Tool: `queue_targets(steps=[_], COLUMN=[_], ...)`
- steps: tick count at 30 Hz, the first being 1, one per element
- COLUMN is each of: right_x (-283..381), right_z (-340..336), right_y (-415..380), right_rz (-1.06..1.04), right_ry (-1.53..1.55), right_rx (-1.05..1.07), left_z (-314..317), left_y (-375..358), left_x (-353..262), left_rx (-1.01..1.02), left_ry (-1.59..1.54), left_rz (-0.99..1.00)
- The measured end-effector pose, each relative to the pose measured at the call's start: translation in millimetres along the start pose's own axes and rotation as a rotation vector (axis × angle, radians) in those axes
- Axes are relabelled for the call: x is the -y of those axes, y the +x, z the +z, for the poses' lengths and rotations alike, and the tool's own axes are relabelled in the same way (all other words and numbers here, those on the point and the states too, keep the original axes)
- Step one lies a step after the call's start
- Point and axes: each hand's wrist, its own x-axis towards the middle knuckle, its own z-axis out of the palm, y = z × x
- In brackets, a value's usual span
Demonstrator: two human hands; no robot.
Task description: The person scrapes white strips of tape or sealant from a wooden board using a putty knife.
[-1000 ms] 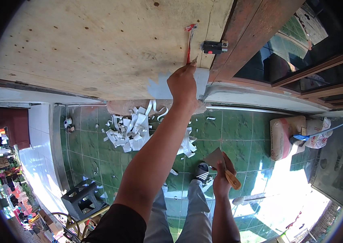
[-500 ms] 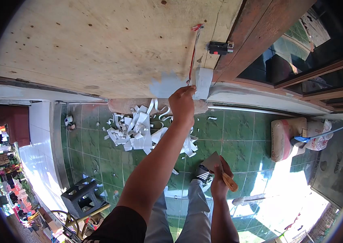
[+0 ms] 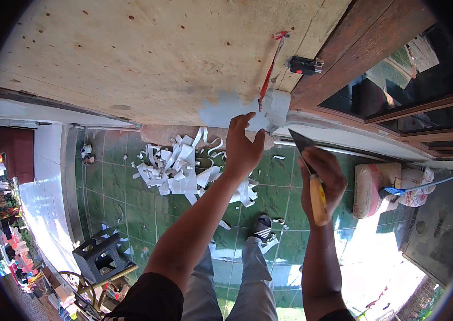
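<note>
My right hand [image 3: 329,179] grips a putty knife [image 3: 318,200] by its wooden handle, its metal blade pointing up toward the lower edge of a wooden panel [image 3: 130,59]. My left hand [image 3: 243,147] is empty, its fingers apart, just below the panel's bottom edge. Above it, a thin red strip [image 3: 267,80] hangs against the panel. Behind its lower end is a jagged grey-white patch [image 3: 226,108] on the wood. A paler piece of sheet [image 3: 278,107] covers the panel's lower right corner.
White curled scraps [image 3: 178,171] lie on the green tiled floor [image 3: 146,219]. A black latch-like fitting [image 3: 305,65] sits on the panel's right side. Sacks [image 3: 377,190] and a blue-headed brush [image 3: 395,191] are at right; a dark plastic stool [image 3: 101,255] stands at left.
My left hand has let go of the red strip's lower end and opened, moving down slightly. My right hand has raised the putty knife up and right toward the panel's corner.
</note>
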Motion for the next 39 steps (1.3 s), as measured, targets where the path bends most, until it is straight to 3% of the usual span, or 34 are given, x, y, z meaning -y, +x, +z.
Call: queue_targets(steps=[2,3,7,13,19,22,25,29,35,39], right_x=[-12.6,-19.2,-27.6,-25.5,-43.7,-41.3,-43.1,-33.2,-30.0,-33.9], right_z=[17.1,23.9,44.4,52.7,57.7,55.5,55.8,57.0,55.1,56.9], right_y=[37.4,52.7,85.4,89.8,86.1,91.0,90.2,98.1,101.6,101.9], right_rz=[-0.101,-0.145,-0.262,-0.217,-0.196,-0.291,-0.192,-0.288,-0.299,-0.236], right_ry=[0.032,0.043,0.002,-0.034,0.0,-0.062,-0.009,-0.028,-0.052,-0.027], right_rx=[-0.036,0.005,0.071,0.014,0.026,0.064,0.061,0.038,0.07,0.058], left_z=[12.9,17.5,39.1,45.8,42.5,36.8,37.4,40.6,40.6,34.4], left_y=[10.3,14.7,26.2,22.9,19.4,28.2,26.7,24.6,29.4,34.2], left_x=[-5.6,-17.9,-25.9,-33.2,-37.4,-38.6,-43.0,-48.3,-47.0,-37.8], left_rx=[-0.002,0.007,-0.069,-0.124,-0.402,-0.455,-0.421,-0.337,-0.302,-0.35], left_ry=[-0.065,-0.13,-0.439,-0.398,-0.178,-0.154,-0.115,-0.127,-0.091,-0.087], left_rz=[0.004,-0.131,-0.108,-0.3,0.061,0.091,0.164,0.258,0.091,0.153])
